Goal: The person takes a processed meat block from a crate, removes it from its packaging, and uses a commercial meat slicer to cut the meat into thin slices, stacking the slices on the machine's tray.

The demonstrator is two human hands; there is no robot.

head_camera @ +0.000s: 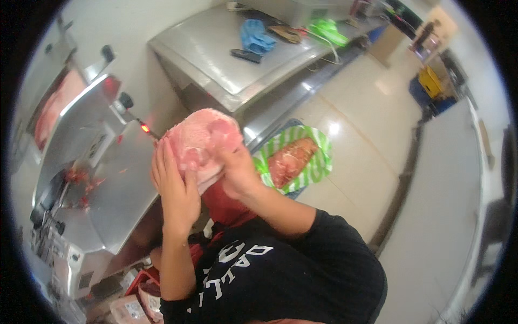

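A thick piece of raw pink meat (pixel 198 133) with pale fat is held up in front of me, between both hands. My left hand (pixel 172 174) lies flat along its left side with the fingers pointing up. My right hand (pixel 238 170) grips its right edge and lower side. To the left stands a stainless-steel meat-cutting machine (pixel 117 190) with red meat scraps (pixel 83 178) on its surface. Another pale pink piece of meat (pixel 56 109) shows at its far left. A small red light (pixel 145 128) glows beside the held meat.
Beyond it, a steel table (pixel 198 56) carries a blue cloth (pixel 257 36), a dark handle-like object (pixel 246 56) and a green bag (pixel 327 30). Low on the right, a brown-red piece of meat (pixel 293 162) lies on a green-striped plastic bag (pixel 323 158). Packaged meat (pixel 131 310) sits below the machine.
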